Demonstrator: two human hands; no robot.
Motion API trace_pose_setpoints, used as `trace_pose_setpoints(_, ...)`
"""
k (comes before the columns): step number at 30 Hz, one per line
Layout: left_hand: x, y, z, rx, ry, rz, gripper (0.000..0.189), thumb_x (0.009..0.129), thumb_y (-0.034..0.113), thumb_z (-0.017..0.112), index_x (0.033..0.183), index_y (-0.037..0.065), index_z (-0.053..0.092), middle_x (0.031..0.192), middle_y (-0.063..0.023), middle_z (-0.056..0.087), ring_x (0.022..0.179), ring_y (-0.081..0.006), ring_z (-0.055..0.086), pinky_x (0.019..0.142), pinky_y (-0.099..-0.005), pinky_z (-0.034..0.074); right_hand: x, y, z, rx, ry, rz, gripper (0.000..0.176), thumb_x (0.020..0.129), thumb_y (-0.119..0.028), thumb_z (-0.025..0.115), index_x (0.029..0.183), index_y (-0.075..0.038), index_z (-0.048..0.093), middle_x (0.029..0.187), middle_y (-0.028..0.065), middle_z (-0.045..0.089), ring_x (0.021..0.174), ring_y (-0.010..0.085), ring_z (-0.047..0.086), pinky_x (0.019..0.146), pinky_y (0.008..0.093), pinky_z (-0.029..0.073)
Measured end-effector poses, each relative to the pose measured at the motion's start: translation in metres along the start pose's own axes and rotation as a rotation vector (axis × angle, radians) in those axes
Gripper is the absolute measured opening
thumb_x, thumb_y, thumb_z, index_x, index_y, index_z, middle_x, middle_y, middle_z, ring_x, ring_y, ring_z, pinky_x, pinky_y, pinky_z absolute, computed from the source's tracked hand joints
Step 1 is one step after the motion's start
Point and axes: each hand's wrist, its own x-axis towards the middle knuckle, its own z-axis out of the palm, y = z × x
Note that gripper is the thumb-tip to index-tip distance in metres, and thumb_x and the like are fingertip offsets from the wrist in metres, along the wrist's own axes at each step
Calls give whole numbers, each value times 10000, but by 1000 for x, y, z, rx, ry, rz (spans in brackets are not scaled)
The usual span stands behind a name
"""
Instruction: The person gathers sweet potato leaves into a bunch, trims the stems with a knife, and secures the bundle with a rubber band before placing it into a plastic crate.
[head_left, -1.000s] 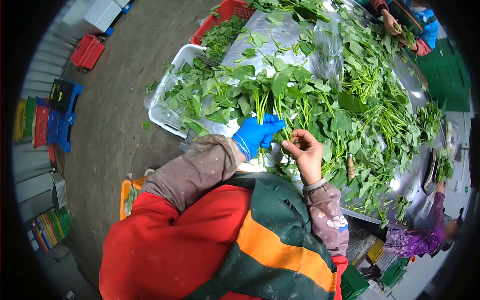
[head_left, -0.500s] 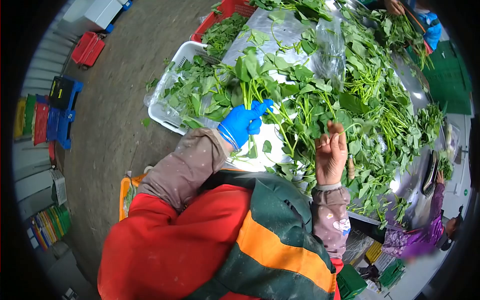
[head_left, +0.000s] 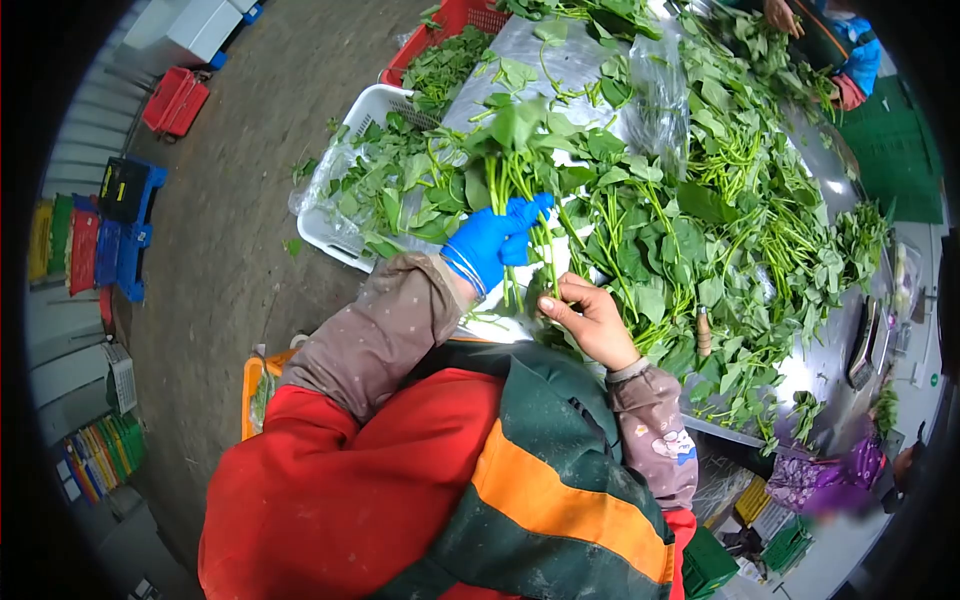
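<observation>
My left hand (head_left: pixel 487 245), in a blue glove, is closed around a bunch of leafy green stems (head_left: pixel 510 165), leaves upward and cut ends hanging below the fist. Just to its right, my bare right hand (head_left: pixel 592 320) pinches the lower part of a leafy stem between thumb and fingertips, close under the bunch. Loose leafy greens (head_left: pixel 740 200) lie heaped over the metal table to the right of both hands. A wooden handle (head_left: pixel 703 332) sticks out of the heap; whatever it belongs to is hidden by leaves.
A white basket (head_left: pixel 335 240) holding greens and plastic film stands at the table's left edge, with a red crate (head_left: pixel 455 15) beyond it. Clear plastic bags (head_left: pixel 660 100) lie on the metal table (head_left: pixel 500 70). Co-workers are at the far right and upper right.
My right hand has come down and left from above the heap to the stems below my left hand. My left hand has barely shifted. The upper-right co-worker's hand has moved.
</observation>
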Motion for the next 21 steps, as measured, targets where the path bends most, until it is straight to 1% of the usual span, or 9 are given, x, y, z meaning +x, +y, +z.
trace_pose_setpoints(1, 2, 6, 1, -53, 36, 13, 347, 866, 141, 502, 1193, 23, 500, 624, 62, 384, 468, -39, 277, 437, -194, 229, -1, -7, 3, 39, 69, -8, 222, 864, -192, 570, 750, -6, 606, 693, 38, 501, 628, 99, 437, 584, 233, 363)
trace_pose_setpoints(4, 3, 15, 12, 35, 160, 73, 262, 879, 154, 502, 1105, 49, 581, 561, 60, 364, 438, -49, 258, 416, -213, 216, -5, -17, 0, 17, 78, 180, 246, 876, -207, 552, 734, -9, 590, 609, 29, 491, 577, 103, 451, 544, 255, 372)
trace_pose_setpoints(5, 6, 12, 5, -68, 100, 100, 232, 864, 146, 542, 1057, 27, 594, 560, 58, 367, 428, -52, 253, 413, -215, 210, -6, -15, 2, -36, 69, 135, 286, 898, -224, 521, 704, -17, 556, 541, 14, 471, 513, 100, 444, 491, 262, 365)
trace_pose_setpoints(8, 10, 11, -4, -23, 23, 77, 331, 876, 110, 463, 1192, 14, 487, 703, 42, 474, 459, -41, 273, 440, -188, 251, -9, -15, 5, 35, 67, 144, 312, 914, -244, 494, 695, -24, 524, 518, 6, 462, 483, 90, 439, 464, 255, 359)
trace_pose_setpoints(13, 13, 8, -4, -110, 80, 58, 279, 886, 107, 463, 1150, 35, 513, 721, 39, 494, 457, -37, 287, 430, -181, 251, -13, -19, -1, 355, -9, 323, 311, 933, -291, 448, 713, -75, 490, 573, -38, 446, 446, 35, 358, 410, 192, 249)
trace_pose_setpoints(16, 14, 8, -10, -21, 137, 110, 254, 864, 82, 481, 1109, 42, 536, 748, 29, 528, 451, -41, 293, 424, -192, 254, -14, -18, -8, 342, 0, 400, 318, 928, -289, 454, 698, -72, 491, 550, -33, 441, 426, 40, 350, 393, 197, 230)
trace_pose_setpoints(17, 15, 9, -14, 20, 182, 189, 239, 845, 53, 482, 1072, 39, 555, 763, 19, 545, 443, -49, 291, 424, -204, 259, -17, -13, -14, 263, -47, 417, 325, 922, -286, 462, 695, -57, 502, 537, -20, 458, 426, 43, 369, 389, 200, 242)
trace_pose_setpoints(20, 12, 35, -30, -42, 249, 284, 283, 871, 221, 558, 1093, 45, 567, 646, 46, 426, 452, -55, 284, 435, -214, 251, -37, -2, -19, 232, -161, 495, 337, 926, -281, 453, 685, -50, 503, 537, 7, 497, 418, 43, 374, 386, 204, 256)
trace_pose_setpoints(21, 9, 41, -35, -43, 189, 256, 285, 871, 220, 560, 1098, 48, 563, 665, 40, 444, 469, -59, 307, 448, -215, 273, -45, 12, -26, 283, -147, 525, 279, 858, -282, 572, 757, -22, 573, 595, 52, 574, 433, 103, 458, 420, 230, 349)
